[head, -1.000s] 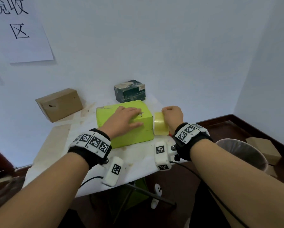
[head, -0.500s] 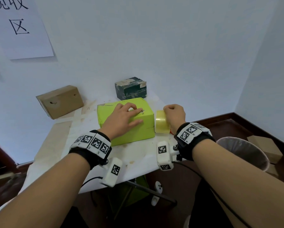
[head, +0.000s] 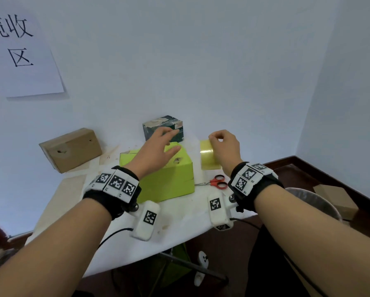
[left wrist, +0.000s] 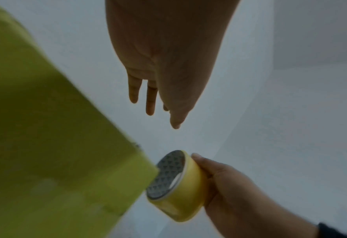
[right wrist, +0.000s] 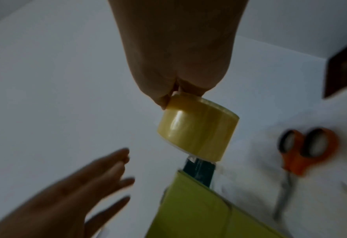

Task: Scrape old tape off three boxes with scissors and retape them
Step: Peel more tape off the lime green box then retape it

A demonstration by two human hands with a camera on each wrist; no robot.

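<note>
A lime-green box (head: 167, 181) (left wrist: 46, 145) (right wrist: 199, 209) sits mid-table. My left hand (head: 158, 151) (left wrist: 164, 80) (right wrist: 76, 185) hovers above its top, fingers straight and spread, holding nothing. Right of the box, my right hand (head: 222, 146) (right wrist: 178, 77) (left wrist: 229, 185) grips a roll of yellowish clear tape (head: 208, 155) (left wrist: 180, 186) (right wrist: 197, 132), lifted off the table. Orange-handled scissors (head: 216, 182) (right wrist: 302, 154) lie on the table by the box's right front corner. A dark green box (head: 162, 127) with torn tape stands behind, a brown cardboard box (head: 70, 148) at the left by the wall.
The white table (head: 179, 219) is small, with its front edge near my wrists. A metal bin (head: 314, 202) stands on the floor at the right, more cardboard boxes (head: 338, 198) beyond it. The wall lies close behind the boxes.
My left hand has lifted off the green box and moved up and back. My right hand has raised the tape roll away from the box's side, uncovering the scissors.
</note>
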